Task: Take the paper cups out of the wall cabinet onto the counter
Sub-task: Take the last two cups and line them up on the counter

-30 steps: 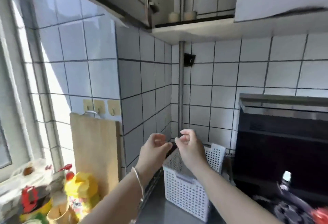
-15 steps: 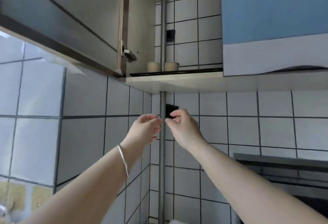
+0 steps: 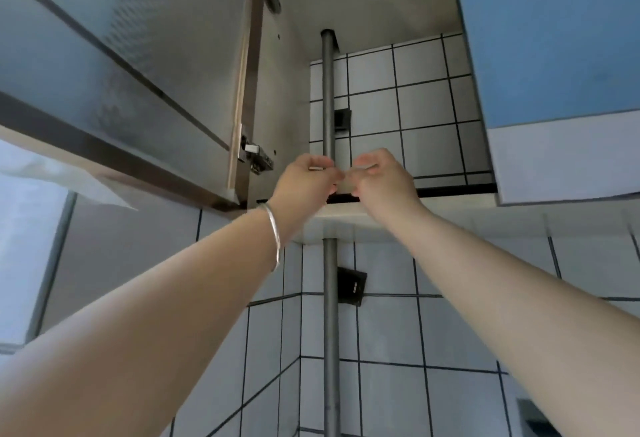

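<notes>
Two small beige paper cups stand side by side on the black bottom shelf (image 3: pixel 453 189) of the open wall cabinet. My hands hide them almost fully; only a pale sliver of the right paper cup (image 3: pixel 346 184) shows between my hands. My left hand (image 3: pixel 306 182), with a silver bangle on the wrist, curls around the left cup. My right hand (image 3: pixel 382 182) wraps its fingers around the right cup. Both cups still rest on the shelf.
The cabinet's open door (image 3: pixel 121 65) hangs at the left with its hinge beside my left hand. A closed blue door (image 3: pixel 554 38) is at the right. A grey vertical pipe (image 3: pixel 328 97) runs through the cabinet just behind the cups. White tiled wall lies below.
Both hands rose from the counter area up to the cabinet shelf and closed around the two cups. The view tilted upward.
</notes>
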`<move>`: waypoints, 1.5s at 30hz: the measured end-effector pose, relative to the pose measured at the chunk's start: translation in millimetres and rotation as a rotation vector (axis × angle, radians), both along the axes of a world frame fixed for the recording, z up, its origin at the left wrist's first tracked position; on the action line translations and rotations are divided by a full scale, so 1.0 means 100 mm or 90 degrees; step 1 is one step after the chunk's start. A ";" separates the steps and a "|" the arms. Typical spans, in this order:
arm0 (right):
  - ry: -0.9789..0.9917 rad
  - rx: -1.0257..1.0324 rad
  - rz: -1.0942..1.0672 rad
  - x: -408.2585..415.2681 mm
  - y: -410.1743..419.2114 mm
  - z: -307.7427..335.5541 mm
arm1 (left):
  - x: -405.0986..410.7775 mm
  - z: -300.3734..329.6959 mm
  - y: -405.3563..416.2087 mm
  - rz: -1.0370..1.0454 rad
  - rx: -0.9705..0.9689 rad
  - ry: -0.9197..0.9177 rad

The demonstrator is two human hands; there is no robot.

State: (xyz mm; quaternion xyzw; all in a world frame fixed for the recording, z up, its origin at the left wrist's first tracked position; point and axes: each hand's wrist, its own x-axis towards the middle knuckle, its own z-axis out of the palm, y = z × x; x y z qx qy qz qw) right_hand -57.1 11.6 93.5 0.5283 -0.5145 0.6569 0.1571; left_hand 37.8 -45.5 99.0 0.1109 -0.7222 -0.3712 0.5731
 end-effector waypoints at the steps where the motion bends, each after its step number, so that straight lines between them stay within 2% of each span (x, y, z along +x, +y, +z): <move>1: 0.007 -0.007 -0.018 -0.03 -0.04 0.09 | -0.04 0.07 -0.07 0.009 -0.011 0.003; 5: 0.050 0.002 -0.095 -0.18 -0.18 0.40 | -0.21 0.34 -0.35 0.075 -0.074 0.030; 8: 0.121 0.095 -0.206 -0.33 -0.25 0.57 | -0.27 0.46 -0.59 0.169 -0.122 0.023; 13: 0.143 0.291 -0.329 -0.51 -0.35 0.73 | -0.32 0.59 -0.95 0.312 -0.168 -0.145; 16: 0.164 0.393 -0.353 -0.58 -0.41 0.79 | -0.33 0.63 -1.04 0.338 -0.155 -0.250; 27: 0.187 0.531 -0.389 -0.56 -0.65 0.96 | -0.50 0.79 -1.16 0.365 -0.183 -0.423; 31: 0.154 0.512 -0.355 -0.61 -0.73 0.96 | -0.53 0.82 -1.17 0.364 -0.170 -0.408; 37: 0.089 0.391 -0.294 -0.63 -0.68 0.97 | -0.53 0.78 -0.99 0.332 -0.149 -0.329; 41: 0.056 0.283 -0.230 -0.62 -0.48 0.96 | -0.41 0.78 -0.85 0.282 -0.130 -0.206; 45: -0.001 0.157 -0.132 -0.50 -0.31 0.89 | -0.27 0.72 -0.71 0.170 -0.094 -0.073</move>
